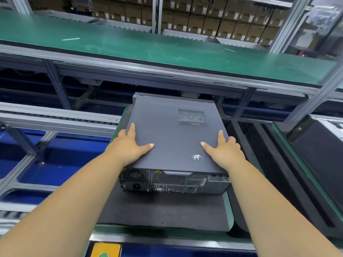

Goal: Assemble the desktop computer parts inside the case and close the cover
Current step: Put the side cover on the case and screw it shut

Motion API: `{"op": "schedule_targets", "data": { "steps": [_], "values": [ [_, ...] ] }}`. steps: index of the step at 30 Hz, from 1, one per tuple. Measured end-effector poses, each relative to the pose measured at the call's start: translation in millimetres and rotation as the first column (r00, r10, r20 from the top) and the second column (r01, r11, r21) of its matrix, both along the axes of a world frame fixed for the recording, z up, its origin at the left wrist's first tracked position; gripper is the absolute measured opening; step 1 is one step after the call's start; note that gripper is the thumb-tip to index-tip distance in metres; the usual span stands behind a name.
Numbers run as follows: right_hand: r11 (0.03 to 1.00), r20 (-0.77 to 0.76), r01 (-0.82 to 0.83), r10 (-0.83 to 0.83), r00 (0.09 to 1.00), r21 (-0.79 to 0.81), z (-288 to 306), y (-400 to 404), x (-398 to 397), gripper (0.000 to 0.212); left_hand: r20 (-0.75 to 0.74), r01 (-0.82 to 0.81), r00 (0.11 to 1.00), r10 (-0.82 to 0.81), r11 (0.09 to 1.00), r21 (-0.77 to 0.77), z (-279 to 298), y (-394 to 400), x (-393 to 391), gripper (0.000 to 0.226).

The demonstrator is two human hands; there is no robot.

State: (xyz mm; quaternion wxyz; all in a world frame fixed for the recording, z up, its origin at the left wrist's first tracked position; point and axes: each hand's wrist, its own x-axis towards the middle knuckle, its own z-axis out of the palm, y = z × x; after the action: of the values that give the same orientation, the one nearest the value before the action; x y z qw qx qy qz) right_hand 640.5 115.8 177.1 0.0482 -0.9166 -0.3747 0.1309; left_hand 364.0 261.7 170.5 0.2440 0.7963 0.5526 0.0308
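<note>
**Both palms down on the closed cover**

My left hand (130, 145) lies flat on the matte grey steel cover (172, 138), thumb stretched out across the panel, fingers reaching over the left edge. My right hand (223, 148) mirrors it at the right edge, thumb splayed inward, index straight, the other fingers curling over the side. The cover sits on the desktop computer case (174, 180), a boxy slab with a square perforated vent patch (192, 117) near the far right. Facing me is the rear panel: honeycomb fan grille (136, 175), power socket (136, 186), ports. The case rests on a dark foam-like mat (163, 212) atop a green-edged pallet (229, 210). Beyond runs a smooth green conveyor belt (148, 45), with stacked cardboard boxes (204, 17) behind.
</note>
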Motion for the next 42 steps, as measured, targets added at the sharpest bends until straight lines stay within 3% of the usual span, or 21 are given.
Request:
{"op": "schedule_targets", "data": {
  "steps": [6, 10, 17, 30, 35, 38, 42],
  "values": [
    [0.993, -0.203, -0.081, 0.097, 0.974, 0.082, 0.8, -50.4, -1.9, 0.135, 0.018, 0.084, 0.996, -0.083, 0.996, -0.043, -2.7, -31.6, -24.6, 0.137],
    [0.982, -0.283, -0.1, 0.142, 0.949, 0.158, -3.3, -67.4, 2.1, 0.149, 0.059, 0.074, 0.996, -0.073, 0.997, -0.021, -6.7, -40.7, -31.2, 0.135],
    [0.95, -0.196, -0.047, 0.112, 0.974, 0.31, -10.3, -71.0, 2.2, 0.147, 0.15, 0.023, 0.988, -0.036, 0.996, 0.087, -11.8, -44.7, -30.6, 0.131],
    [0.938, -0.126, -0.03, 0.077, 0.989, 0.345, -6.6, -78.4, -7.1, 0.143, 0.189, -0.012, 0.982, -0.024, 0.982, 0.186, -11.1, -49.5, -31.7, 0.133],
    [0.948, -0.198, -0.001, 0.068, 0.978, 0.319, -6.5, -79.3, 1.0, 0.149, 0.175, -0.025, 0.985, 0.0, 0.99, 0.141, -10.9, -43.1, -34.7, 0.148],
    [0.926, -0.317, 0.04, 0.087, 0.944, 0.375, -10.5, -85.6, 11.7, 0.132, 0.344, -0.058, 0.938, 0.036, 0.997, 0.054, -16.1, -38.4, -48.5, 0.129],
    [0.847, -0.398, 0.085, 0.156, 0.904, 0.524, -23.7, -100.3, 8.3, 0.083, 0.502, -0.077, 0.863, 0.063, 0.997, 0.008, -35.0, -45.4, -58.4, 0.097]
  ]
}}
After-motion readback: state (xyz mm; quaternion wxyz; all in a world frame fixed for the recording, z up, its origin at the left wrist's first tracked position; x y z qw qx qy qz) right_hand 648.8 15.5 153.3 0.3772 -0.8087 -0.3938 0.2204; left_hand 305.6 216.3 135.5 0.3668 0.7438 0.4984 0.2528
